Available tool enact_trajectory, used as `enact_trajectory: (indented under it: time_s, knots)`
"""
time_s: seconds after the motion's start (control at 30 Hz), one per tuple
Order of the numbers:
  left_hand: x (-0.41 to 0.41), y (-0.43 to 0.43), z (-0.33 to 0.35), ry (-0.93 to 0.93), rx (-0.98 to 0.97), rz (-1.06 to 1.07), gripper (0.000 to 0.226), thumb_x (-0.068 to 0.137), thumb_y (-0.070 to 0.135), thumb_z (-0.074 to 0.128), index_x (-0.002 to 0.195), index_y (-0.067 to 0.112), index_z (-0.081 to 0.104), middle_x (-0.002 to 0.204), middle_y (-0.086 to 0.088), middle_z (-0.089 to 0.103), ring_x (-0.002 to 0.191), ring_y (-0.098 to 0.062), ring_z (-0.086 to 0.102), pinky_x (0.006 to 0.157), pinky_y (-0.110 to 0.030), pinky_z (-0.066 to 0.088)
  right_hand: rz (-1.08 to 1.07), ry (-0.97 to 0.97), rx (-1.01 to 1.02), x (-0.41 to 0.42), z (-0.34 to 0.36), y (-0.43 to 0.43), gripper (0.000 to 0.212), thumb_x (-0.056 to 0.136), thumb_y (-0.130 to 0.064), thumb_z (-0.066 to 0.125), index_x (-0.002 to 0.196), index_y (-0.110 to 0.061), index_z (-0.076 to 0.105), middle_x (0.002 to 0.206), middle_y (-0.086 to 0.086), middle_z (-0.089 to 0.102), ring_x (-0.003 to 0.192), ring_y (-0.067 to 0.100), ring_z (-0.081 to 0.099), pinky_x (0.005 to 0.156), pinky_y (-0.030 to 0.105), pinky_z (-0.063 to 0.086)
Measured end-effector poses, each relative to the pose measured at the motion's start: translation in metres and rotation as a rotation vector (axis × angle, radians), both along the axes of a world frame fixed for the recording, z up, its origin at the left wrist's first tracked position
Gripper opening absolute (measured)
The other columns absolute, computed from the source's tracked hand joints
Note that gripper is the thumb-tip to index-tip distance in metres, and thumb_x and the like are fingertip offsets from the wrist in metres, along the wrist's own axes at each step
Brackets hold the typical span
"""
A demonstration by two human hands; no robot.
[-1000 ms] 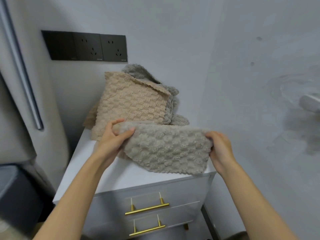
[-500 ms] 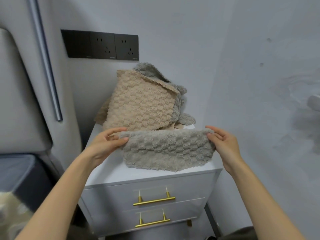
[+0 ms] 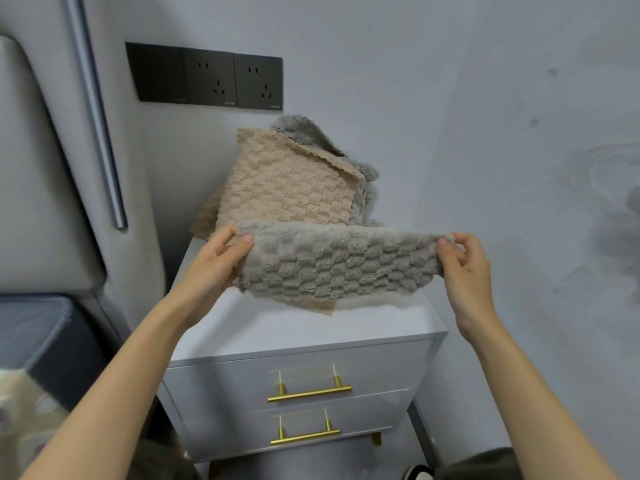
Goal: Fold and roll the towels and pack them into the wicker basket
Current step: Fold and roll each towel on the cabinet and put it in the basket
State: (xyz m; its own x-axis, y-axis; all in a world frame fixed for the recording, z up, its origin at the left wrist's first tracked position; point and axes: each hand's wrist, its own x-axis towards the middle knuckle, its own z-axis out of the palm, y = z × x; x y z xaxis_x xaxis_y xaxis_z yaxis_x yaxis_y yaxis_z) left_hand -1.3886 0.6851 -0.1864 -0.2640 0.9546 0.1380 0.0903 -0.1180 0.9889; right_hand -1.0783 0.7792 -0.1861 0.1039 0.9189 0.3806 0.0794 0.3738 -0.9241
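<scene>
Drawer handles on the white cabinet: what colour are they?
The metal bar drawer handles are gold; head view.

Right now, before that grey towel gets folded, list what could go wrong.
1. The left hand and right hand pinch only the top corners of the grey towel, which sags between them; a corner may slip and skew the fold.
2. Its lower edge hangs low over the nightstand, toward the front; if let go, it could slide off.
3. The beige towel is heaped loosely just behind; a push backward might topple that pile.
</scene>
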Motion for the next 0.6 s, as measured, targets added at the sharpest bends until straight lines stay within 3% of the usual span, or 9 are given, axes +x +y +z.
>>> enact_trajectory:
  time_s: [0.1,0.23,0.37,0.43,0.5,0.6]
  knots:
    - [0.007,0.009,-0.003,0.014,-0.062,0.11,0.021,0.099,0.031,0.047,0.096,0.011,0.043,0.064,-0.009,0.042,0.045,-0.018,0.037,0.04,-0.024,0.027,-0.041,-0.083,0.006,-0.002,-0.005,0.002,0.012,0.099,-0.026,0.049,0.088,-0.03,0.047,0.065,0.006,0.051,0.061,0.018,0.044,0.061,0.032,0.037]
    - [0.008,0.02,-0.017,0.19,-0.149,0.197,0.02,0.098,0.032,0.049,0.089,0.015,0.046,0.061,0.004,0.048,0.039,-0.006,0.041,0.039,-0.02,0.031,-0.048,-0.282,-0.077,0.0,-0.016,0.015,0.01,0.096,-0.032,0.053,0.096,-0.022,0.053,0.07,0.005,0.059,0.063,0.019,0.05,0.063,0.032,0.038]
    - [0.008,0.036,-0.03,0.228,-0.213,0.232,0.022,0.096,0.03,0.055,0.11,0.014,0.051,0.076,-0.001,0.056,0.057,-0.013,0.05,0.046,-0.021,0.038,-0.106,-0.364,-0.206,-0.001,-0.025,0.036,0.018,0.092,-0.032,0.059,0.104,-0.018,0.058,0.093,0.006,0.065,0.084,0.021,0.059,0.073,0.03,0.043]
    - [0.008,0.042,-0.036,0.206,-0.235,0.229,0.031,0.095,0.023,0.056,0.123,0.012,0.05,0.095,-0.004,0.061,0.077,-0.016,0.058,0.062,-0.026,0.049,-0.115,-0.355,-0.278,0.001,-0.031,0.045,0.022,0.09,-0.025,0.062,0.111,-0.019,0.056,0.101,0.006,0.064,0.092,0.023,0.061,0.081,0.039,0.05]
    - [0.008,0.044,-0.041,0.35,-0.236,0.256,0.034,0.093,0.022,0.058,0.125,0.012,0.05,0.109,-0.004,0.059,0.096,-0.018,0.057,0.081,-0.034,0.051,-0.104,-0.375,-0.374,0.005,-0.037,0.05,0.032,0.088,-0.02,0.063,0.118,-0.018,0.053,0.114,0.008,0.062,0.102,0.027,0.061,0.088,0.043,0.051]
    - [0.008,0.038,-0.042,0.666,-0.18,0.312,0.018,0.093,0.024,0.056,0.107,0.014,0.055,0.097,0.001,0.06,0.088,-0.016,0.057,0.073,-0.029,0.044,-0.092,-0.499,-0.489,0.01,-0.041,0.051,0.045,0.086,-0.019,0.065,0.128,-0.011,0.05,0.123,0.011,0.058,0.11,0.028,0.058,0.097,0.043,0.047]
